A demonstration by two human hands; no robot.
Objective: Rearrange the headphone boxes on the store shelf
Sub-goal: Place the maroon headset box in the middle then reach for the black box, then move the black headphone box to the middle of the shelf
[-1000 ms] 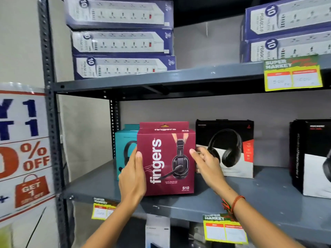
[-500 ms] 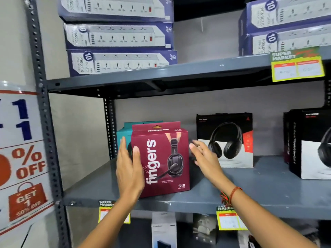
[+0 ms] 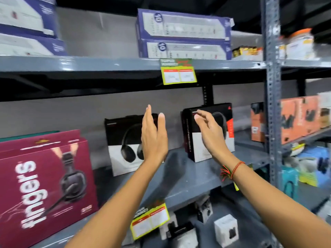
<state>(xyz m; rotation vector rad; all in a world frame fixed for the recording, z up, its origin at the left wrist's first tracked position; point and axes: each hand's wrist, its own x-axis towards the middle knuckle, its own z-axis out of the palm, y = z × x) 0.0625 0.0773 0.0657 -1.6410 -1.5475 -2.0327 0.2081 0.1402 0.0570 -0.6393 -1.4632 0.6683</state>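
While our hands hang empty in the air, the maroon Fingers headset box [image 3: 44,178] stands upright at the near left of the grey shelf [image 3: 188,178]. Right of that maroon box sits a black-and-white headphone box [image 3: 123,149], and our left hand [image 3: 154,138], fingers straight, hovers before it. Farther right, our right hand [image 3: 208,133], fingers loosely curled and holding nothing, is in front of a second black-and-white headphone box [image 3: 211,133]; contact we cannot tell.
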